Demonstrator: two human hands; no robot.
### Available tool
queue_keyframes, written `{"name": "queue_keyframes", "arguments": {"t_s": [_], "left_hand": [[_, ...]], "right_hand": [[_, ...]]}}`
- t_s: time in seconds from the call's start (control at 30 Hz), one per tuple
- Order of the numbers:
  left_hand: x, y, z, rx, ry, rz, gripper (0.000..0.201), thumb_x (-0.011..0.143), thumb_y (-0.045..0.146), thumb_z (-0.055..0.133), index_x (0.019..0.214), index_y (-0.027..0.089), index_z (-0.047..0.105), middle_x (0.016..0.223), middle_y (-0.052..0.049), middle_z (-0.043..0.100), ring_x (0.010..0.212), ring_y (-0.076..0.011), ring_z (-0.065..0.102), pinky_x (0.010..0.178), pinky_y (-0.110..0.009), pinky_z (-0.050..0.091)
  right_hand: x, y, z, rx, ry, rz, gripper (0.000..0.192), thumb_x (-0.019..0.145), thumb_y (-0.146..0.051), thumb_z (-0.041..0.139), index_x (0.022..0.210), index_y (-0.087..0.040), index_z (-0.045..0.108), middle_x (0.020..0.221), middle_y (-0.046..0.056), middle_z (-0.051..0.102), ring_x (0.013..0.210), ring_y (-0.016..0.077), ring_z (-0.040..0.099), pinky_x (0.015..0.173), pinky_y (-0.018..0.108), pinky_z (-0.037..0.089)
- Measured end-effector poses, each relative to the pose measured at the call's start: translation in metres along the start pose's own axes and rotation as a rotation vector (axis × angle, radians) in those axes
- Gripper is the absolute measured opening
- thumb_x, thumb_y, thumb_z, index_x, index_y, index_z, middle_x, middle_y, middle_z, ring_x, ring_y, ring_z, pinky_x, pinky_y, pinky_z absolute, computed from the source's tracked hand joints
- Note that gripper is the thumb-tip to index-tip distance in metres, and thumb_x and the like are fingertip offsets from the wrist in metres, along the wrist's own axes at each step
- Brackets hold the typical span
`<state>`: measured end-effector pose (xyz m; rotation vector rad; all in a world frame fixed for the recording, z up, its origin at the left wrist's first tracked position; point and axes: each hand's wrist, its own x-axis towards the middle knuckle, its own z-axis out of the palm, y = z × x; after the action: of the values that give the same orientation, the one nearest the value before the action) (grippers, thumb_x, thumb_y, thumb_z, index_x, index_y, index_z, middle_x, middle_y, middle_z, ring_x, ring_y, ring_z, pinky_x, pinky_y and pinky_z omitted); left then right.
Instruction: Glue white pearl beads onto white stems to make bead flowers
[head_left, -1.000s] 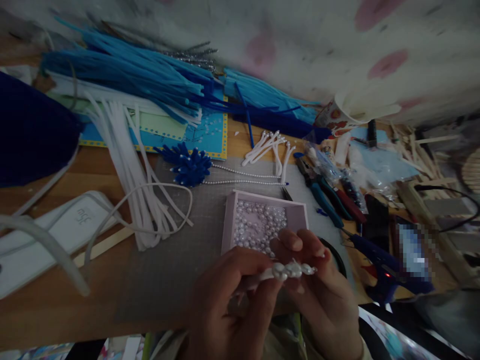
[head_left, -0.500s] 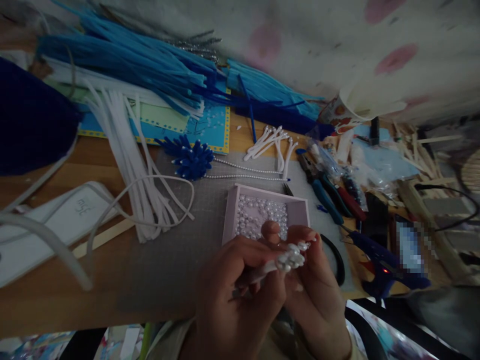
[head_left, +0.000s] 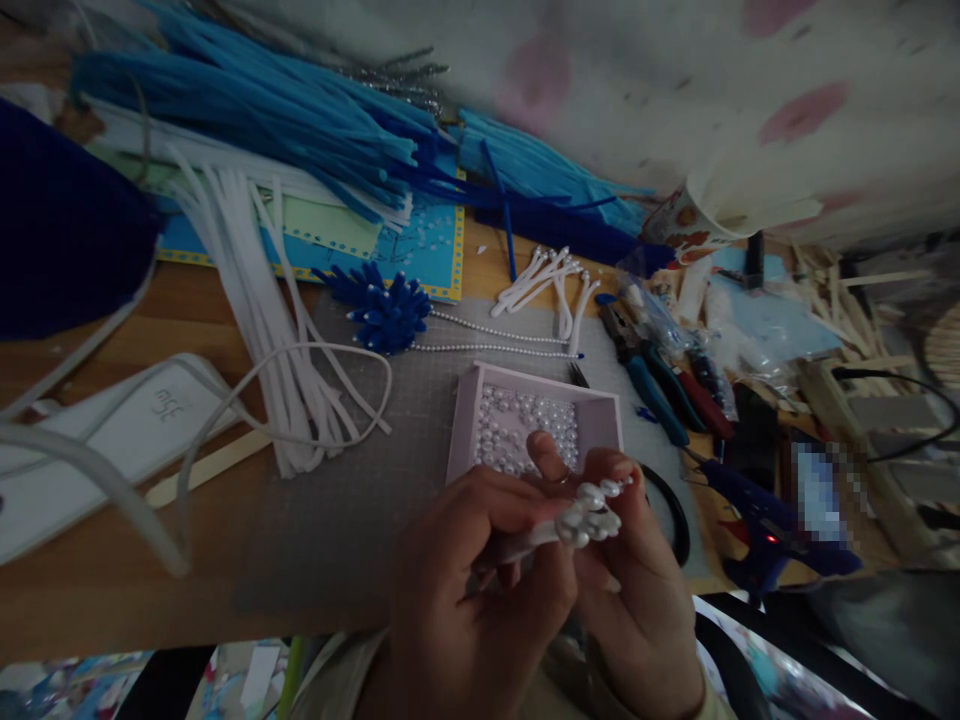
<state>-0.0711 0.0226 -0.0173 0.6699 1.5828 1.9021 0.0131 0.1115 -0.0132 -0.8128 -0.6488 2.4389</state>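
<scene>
Fingers of my left hand (head_left: pixel 491 570) are closed around a bundle of white pipe cleaners with pearl beads (head_left: pixel 581 522) clustered at its tip. My right hand (head_left: pixel 637 575) meets it from the other side, thumb and index finger pinched at the end of a short row of pearls that sticks out of the cluster. Both hands are over the near edge of a pale pink box (head_left: pixel 459 425), which holds many loose pearl beads (head_left: pixel 525 425). The lower stems of the bundle are mostly hidden in my left palm.
Behind the box lie white pearl-tipped stems (head_left: pixel 544 280) and a blue pipe-cleaner flower (head_left: pixel 390 312) with bead strands. White pipe cleaners (head_left: pixel 262 330) are at left. Pliers (head_left: pixel 645 375), a blue glue gun (head_left: pixel 765 520) with a red light and a paper cup (head_left: pixel 686 225) stand right.
The pearls at the tip look slightly more spread out and have shifted a little right. A right-hand finger over the box has moved slightly. The whole view has shifted a little.
</scene>
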Motion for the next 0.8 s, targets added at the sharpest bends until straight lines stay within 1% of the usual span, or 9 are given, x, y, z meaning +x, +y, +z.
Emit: {"name": "queue_keyframes", "arguments": {"t_s": [0.1, 0.2, 0.27, 0.33, 0.43, 0.5, 0.63, 0.73, 0.8], "left_hand": [[0.0000, 0.0021, -0.0005, -0.003, 0.012, -0.014, 0.031, 0.087, 0.000, 0.070, 0.086, 0.030, 0.068, 0.088, 0.008, 0.078, 0.061, -0.0089, 0.064, 0.054, -0.018, 0.051], [-0.0002, 0.0029, -0.0011, -0.004, 0.019, 0.004, 0.029, 0.087, 0.001, 0.071, 0.087, 0.030, 0.068, 0.088, 0.007, 0.079, 0.066, -0.0108, 0.069, 0.054, -0.019, 0.052], [-0.0002, 0.0032, -0.0017, 0.000, 0.018, 0.014, 0.029, 0.087, 0.001, 0.071, 0.087, 0.030, 0.068, 0.088, 0.007, 0.078, 0.068, -0.0111, 0.070, 0.054, -0.019, 0.052], [0.0001, 0.0038, -0.0025, 0.001, 0.013, 0.015, 0.030, 0.087, 0.001, 0.070, 0.088, 0.031, 0.068, 0.087, 0.008, 0.078, 0.069, -0.0107, 0.070, 0.054, -0.018, 0.052], [0.0004, 0.0054, -0.0033, -0.004, 0.018, 0.014, 0.033, 0.085, -0.002, 0.070, 0.088, 0.031, 0.069, 0.091, 0.008, 0.080, 0.074, -0.0112, 0.073, 0.055, -0.018, 0.052], [0.0005, 0.0063, -0.0029, -0.005, 0.025, 0.008, 0.034, 0.085, -0.003, 0.070, 0.088, 0.031, 0.069, 0.092, 0.008, 0.081, 0.074, -0.0113, 0.073, 0.056, -0.018, 0.052], [0.0005, 0.0068, -0.0015, -0.004, 0.038, 0.023, 0.033, 0.085, -0.003, 0.070, 0.087, 0.030, 0.069, 0.087, 0.008, 0.079, 0.064, -0.0103, 0.068, 0.054, -0.020, 0.052], [0.0011, 0.0077, -0.0017, 0.001, 0.050, 0.046, 0.032, 0.083, -0.002, 0.071, 0.086, 0.030, 0.070, 0.084, 0.006, 0.079, 0.060, -0.0112, 0.067, 0.051, -0.021, 0.051], [0.0017, 0.0088, -0.0024, 0.018, 0.041, 0.043, 0.032, 0.083, -0.002, 0.070, 0.085, 0.030, 0.069, 0.083, 0.005, 0.079, 0.062, -0.0128, 0.069, 0.050, -0.022, 0.051]], "right_hand": [[0.0005, -0.0015, 0.0017, -0.057, -0.011, -0.022, 0.004, 0.088, -0.043, 0.084, 0.086, -0.040, 0.082, 0.120, -0.004, 0.082, 0.072, 0.0103, 0.071, 0.031, 0.012, 0.029], [0.0015, -0.0023, 0.0038, -0.073, -0.027, -0.043, 0.004, 0.089, -0.041, 0.084, 0.087, -0.038, 0.083, 0.120, -0.002, 0.082, 0.062, 0.0077, 0.065, 0.028, 0.011, 0.021], [0.0017, -0.0026, 0.0053, -0.087, -0.008, -0.065, 0.005, 0.089, -0.040, 0.083, 0.087, -0.036, 0.084, 0.120, 0.000, 0.082, 0.054, 0.0058, 0.058, 0.027, 0.012, 0.014], [0.0016, -0.0030, 0.0066, -0.109, 0.013, -0.081, 0.004, 0.088, -0.040, 0.084, 0.087, -0.036, 0.085, 0.121, 0.001, 0.082, 0.047, 0.0028, 0.048, 0.027, 0.011, 0.009], [0.0009, -0.0042, 0.0073, -0.138, 0.038, -0.097, 0.003, 0.087, -0.038, 0.086, 0.088, -0.035, 0.085, 0.123, 0.000, 0.082, 0.042, -0.0007, 0.035, 0.027, 0.010, 0.008], [0.0001, -0.0052, 0.0069, -0.144, 0.045, -0.108, 0.004, 0.086, -0.038, 0.086, 0.089, -0.035, 0.085, 0.122, 0.000, 0.082, 0.043, -0.0003, 0.035, 0.027, 0.009, 0.009], [-0.0019, -0.0067, 0.0059, -0.163, 0.061, -0.127, 0.003, 0.086, -0.039, 0.086, 0.089, -0.036, 0.085, 0.125, 0.000, 0.082, 0.044, 0.0017, 0.038, 0.027, 0.010, 0.010], [-0.0029, -0.0078, 0.0060, -0.190, 0.084, -0.131, 0.004, 0.085, -0.040, 0.087, 0.087, -0.037, 0.085, 0.124, 0.000, 0.082, 0.044, 0.0031, 0.037, 0.026, 0.013, 0.006], [-0.0030, -0.0086, 0.0062, -0.199, 0.080, -0.127, 0.005, 0.084, -0.041, 0.088, 0.086, -0.037, 0.086, 0.123, 0.000, 0.083, 0.045, 0.0040, 0.039, 0.027, 0.014, 0.003]]}}
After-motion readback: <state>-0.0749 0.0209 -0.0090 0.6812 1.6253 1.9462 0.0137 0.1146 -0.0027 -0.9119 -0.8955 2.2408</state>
